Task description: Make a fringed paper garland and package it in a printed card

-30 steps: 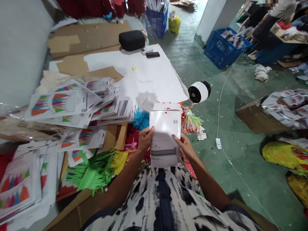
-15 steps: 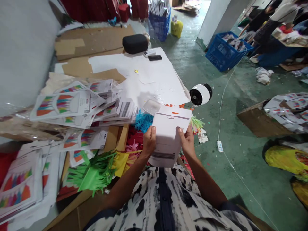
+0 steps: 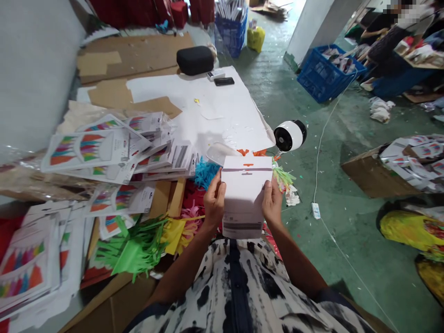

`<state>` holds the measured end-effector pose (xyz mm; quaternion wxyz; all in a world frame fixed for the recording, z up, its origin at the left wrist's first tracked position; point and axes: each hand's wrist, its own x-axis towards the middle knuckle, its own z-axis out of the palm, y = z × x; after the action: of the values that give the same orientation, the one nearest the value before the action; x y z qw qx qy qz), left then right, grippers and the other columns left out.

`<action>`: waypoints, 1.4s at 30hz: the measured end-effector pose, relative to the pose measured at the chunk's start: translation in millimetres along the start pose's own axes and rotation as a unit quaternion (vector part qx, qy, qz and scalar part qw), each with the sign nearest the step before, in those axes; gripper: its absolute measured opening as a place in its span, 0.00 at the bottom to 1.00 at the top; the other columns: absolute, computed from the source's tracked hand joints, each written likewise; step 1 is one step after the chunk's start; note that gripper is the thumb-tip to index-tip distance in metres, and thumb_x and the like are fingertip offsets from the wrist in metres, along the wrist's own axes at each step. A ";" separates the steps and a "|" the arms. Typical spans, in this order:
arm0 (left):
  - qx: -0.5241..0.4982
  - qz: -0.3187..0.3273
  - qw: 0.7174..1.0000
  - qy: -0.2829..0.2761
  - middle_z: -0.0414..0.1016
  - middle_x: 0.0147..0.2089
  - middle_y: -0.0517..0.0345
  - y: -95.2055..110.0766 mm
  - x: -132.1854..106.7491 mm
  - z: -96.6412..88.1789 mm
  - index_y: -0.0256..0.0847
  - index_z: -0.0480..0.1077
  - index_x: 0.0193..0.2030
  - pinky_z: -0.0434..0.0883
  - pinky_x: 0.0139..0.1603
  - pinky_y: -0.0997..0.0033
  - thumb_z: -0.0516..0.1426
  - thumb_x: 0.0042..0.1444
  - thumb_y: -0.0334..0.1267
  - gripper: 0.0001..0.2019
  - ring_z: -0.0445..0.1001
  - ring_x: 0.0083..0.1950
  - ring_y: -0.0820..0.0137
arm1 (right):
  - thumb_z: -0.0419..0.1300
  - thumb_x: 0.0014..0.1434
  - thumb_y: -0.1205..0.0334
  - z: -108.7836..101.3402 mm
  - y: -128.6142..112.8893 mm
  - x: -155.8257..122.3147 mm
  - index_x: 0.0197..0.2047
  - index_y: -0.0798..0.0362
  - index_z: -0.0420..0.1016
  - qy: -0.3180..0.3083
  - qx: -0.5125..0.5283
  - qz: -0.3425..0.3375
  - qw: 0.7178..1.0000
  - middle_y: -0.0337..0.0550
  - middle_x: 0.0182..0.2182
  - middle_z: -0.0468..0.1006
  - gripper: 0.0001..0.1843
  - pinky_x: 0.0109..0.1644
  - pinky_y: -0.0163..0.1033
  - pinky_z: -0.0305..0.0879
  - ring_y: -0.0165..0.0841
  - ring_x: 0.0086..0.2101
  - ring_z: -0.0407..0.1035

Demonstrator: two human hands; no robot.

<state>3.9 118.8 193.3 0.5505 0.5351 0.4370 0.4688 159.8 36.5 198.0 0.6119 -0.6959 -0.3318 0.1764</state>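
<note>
A white cardboard package [image 3: 245,199] with hang slots near its top is held in front of my body, its printed grey bars toward me. My left hand [image 3: 215,199] grips its left edge, thumb on the near face. On the opposite edge my right hand [image 3: 272,199] holds it the same way; the fingers behind are partly hidden. Blue paper fringe [image 3: 205,173] lies just beyond my left hand, next to a clear plastic tray [image 3: 218,151]. Pale green fringe [image 3: 283,173] shows past my right hand.
Packages with colourful tassel pictures [image 3: 86,150] are piled at left, above green fringe [image 3: 135,249]. A white table [image 3: 225,104] holds a black case [image 3: 195,60] and a phone [image 3: 224,81]. A black-and-white fan [image 3: 290,135] stands right of it. Blue crates [image 3: 317,85] and people are farther back.
The package has turned from a slight tilt to nearly straight, still between both hands. My right hand has shifted slightly outward along its edge, and its thumb lies closer to the side.
</note>
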 end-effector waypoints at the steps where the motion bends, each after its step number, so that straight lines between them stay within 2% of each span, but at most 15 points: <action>1: -0.032 -0.004 0.999 0.005 0.81 0.56 0.47 4.3 0.4 -0.1 0.45 0.77 0.57 0.71 0.60 0.64 0.63 0.64 0.54 0.21 0.78 0.59 0.58 | 0.51 0.74 0.42 1.2 -1.5 -2.2 0.62 0.47 0.75 0.000 0.015 0.007 1.000 0.50 0.55 0.80 0.25 0.64 0.46 0.66 0.41 0.56 0.72; 4: -0.087 -0.022 0.995 0.042 0.82 0.47 0.51 12.1 -0.5 -0.7 0.44 0.74 0.54 0.74 0.50 0.68 0.69 0.59 0.51 0.21 0.81 0.47 0.63 | 0.57 0.71 0.43 5.0 -3.4 -8.2 0.66 0.45 0.69 0.028 0.071 0.054 0.996 0.47 0.49 0.81 0.25 0.52 0.43 0.72 0.38 0.46 0.76; 6: -0.084 -0.027 0.994 0.063 0.82 0.43 0.54 14.2 -2.8 -1.7 0.43 0.73 0.50 0.74 0.46 0.70 0.70 0.58 0.49 0.20 0.81 0.43 0.65 | 0.62 0.68 0.44 5.6 -3.7 -9.6 0.62 0.45 0.70 0.057 0.090 0.068 0.992 0.42 0.42 0.82 0.24 0.47 0.40 0.71 0.35 0.40 0.76; 8: -0.084 -0.027 0.994 0.068 0.83 0.46 0.53 15.9 -5.5 -3.2 0.43 0.73 0.50 0.75 0.48 0.70 0.69 0.59 0.48 0.18 0.82 0.47 0.64 | 0.66 0.64 0.45 4.6 -4.7 -9.4 0.56 0.46 0.75 0.080 0.097 0.069 0.990 0.40 0.38 0.81 0.22 0.46 0.39 0.71 0.33 0.39 0.75; 10: -0.089 -0.025 0.993 0.067 0.84 0.47 0.52 17.6 -7.7 -4.4 0.43 0.75 0.51 0.75 0.50 0.69 0.69 0.60 0.47 0.17 0.83 0.49 0.64 | 0.68 0.61 0.47 3.1 -6.7 -9.2 0.52 0.48 0.78 0.096 0.114 0.078 0.986 0.40 0.39 0.82 0.20 0.48 0.40 0.71 0.33 0.40 0.76; 14: -0.101 -0.033 0.989 0.098 0.85 0.45 0.53 18.7 -10.7 -4.7 0.41 0.78 0.47 0.76 0.49 0.68 0.71 0.56 0.46 0.17 0.83 0.46 0.65 | 0.71 0.58 0.48 1.6 -10.2 -11.4 0.51 0.49 0.82 0.120 0.135 0.101 0.978 0.45 0.45 0.85 0.21 0.53 0.44 0.72 0.36 0.45 0.77; 17: -0.141 -0.068 0.980 0.119 0.85 0.42 0.56 15.0 -12.9 -4.1 0.42 0.79 0.42 0.75 0.47 0.68 0.72 0.53 0.48 0.16 0.81 0.43 0.67 | 0.73 0.55 0.48 -0.4 -9.6 -13.2 0.46 0.49 0.85 0.136 0.146 0.113 0.973 0.45 0.42 0.85 0.19 0.50 0.44 0.73 0.37 0.43 0.77; 21: -0.190 -0.111 0.969 0.112 0.82 0.36 0.62 8.2 -15.9 -5.2 0.43 0.79 0.36 0.71 0.41 0.71 0.74 0.49 0.48 0.14 0.77 0.37 0.71 | 0.76 0.50 0.46 -6.4 -8.5 -13.9 0.38 0.48 0.83 0.132 0.179 0.149 0.963 0.38 0.31 0.81 0.18 0.41 0.40 0.71 0.32 0.33 0.72; 26: -0.211 -0.136 0.964 0.085 0.80 0.33 0.65 5.3 -16.8 -9.2 0.44 0.78 0.34 0.69 0.39 0.73 0.75 0.47 0.46 0.14 0.74 0.35 0.73 | 0.78 0.47 0.47 -13.8 -11.5 -15.4 0.33 0.49 0.81 0.113 0.202 0.176 0.957 0.36 0.29 0.78 0.18 0.37 0.36 0.68 0.29 0.30 0.69; 30: -0.237 -0.165 0.955 0.067 0.82 0.34 0.64 7.3 -15.0 -11.0 0.44 0.80 0.34 0.70 0.40 0.72 0.77 0.43 0.45 0.15 0.76 0.35 0.73 | 0.77 0.49 0.47 -16.2 -14.7 -17.5 0.31 0.50 0.80 0.110 0.191 0.171 0.960 0.36 0.28 0.77 0.18 0.38 0.37 0.66 0.29 0.30 0.67; 32: -0.245 -0.183 0.950 0.057 0.83 0.35 0.62 9.1 -13.7 -12.0 0.46 0.82 0.40 0.71 0.41 0.71 0.77 0.41 0.46 0.19 0.77 0.36 0.71 | 0.76 0.51 0.47 -16.7 -16.7 -18.2 0.31 0.50 0.79 0.108 0.176 0.155 0.966 0.37 0.29 0.76 0.17 0.39 0.38 0.65 0.30 0.31 0.67; 36: -0.243 -0.211 0.946 0.026 0.84 0.35 0.62 13.6 -10.2 -15.3 0.49 0.79 0.60 0.72 0.40 0.70 0.77 0.42 0.48 0.35 0.78 0.35 0.69 | 0.75 0.53 0.51 -18.8 -22.5 -17.9 0.36 0.49 0.76 0.094 0.156 0.125 0.975 0.34 0.28 0.74 0.16 0.39 0.37 0.64 0.30 0.30 0.65; 38: -0.251 -0.221 0.942 0.005 0.84 0.37 0.60 15.9 -7.8 -17.0 0.47 0.79 0.61 0.72 0.40 0.70 0.77 0.42 0.48 0.37 0.79 0.36 0.68 | 0.75 0.54 0.52 -20.8 -26.0 -17.4 0.41 0.48 0.77 0.087 0.157 0.120 0.977 0.33 0.28 0.73 0.16 0.40 0.37 0.64 0.29 0.30 0.65; 40: -0.264 -0.221 0.939 -0.011 0.85 0.39 0.59 18.1 -5.6 -18.1 0.45 0.80 0.57 0.72 0.41 0.70 0.77 0.42 0.46 0.33 0.80 0.38 0.67 | 0.74 0.57 0.53 -22.9 -29.6 -17.4 0.47 0.47 0.78 0.073 0.149 0.110 0.980 0.34 0.29 0.75 0.18 0.41 0.37 0.65 0.30 0.31 0.68; 42: -0.273 -0.206 0.940 -0.002 0.84 0.37 0.60 19.9 -4.0 -18.4 0.44 0.81 0.51 0.73 0.41 0.71 0.77 0.42 0.44 0.27 0.79 0.37 0.68 | 0.73 0.58 0.53 -24.3 -32.9 -18.2 0.52 0.47 0.79 0.064 0.124 0.084 0.987 0.36 0.31 0.77 0.20 0.42 0.38 0.67 0.31 0.33 0.70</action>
<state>-15.9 117.9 212.3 0.7608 0.2633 0.3915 0.4457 154.5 7.3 231.5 0.6967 -0.6498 -0.2077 0.2221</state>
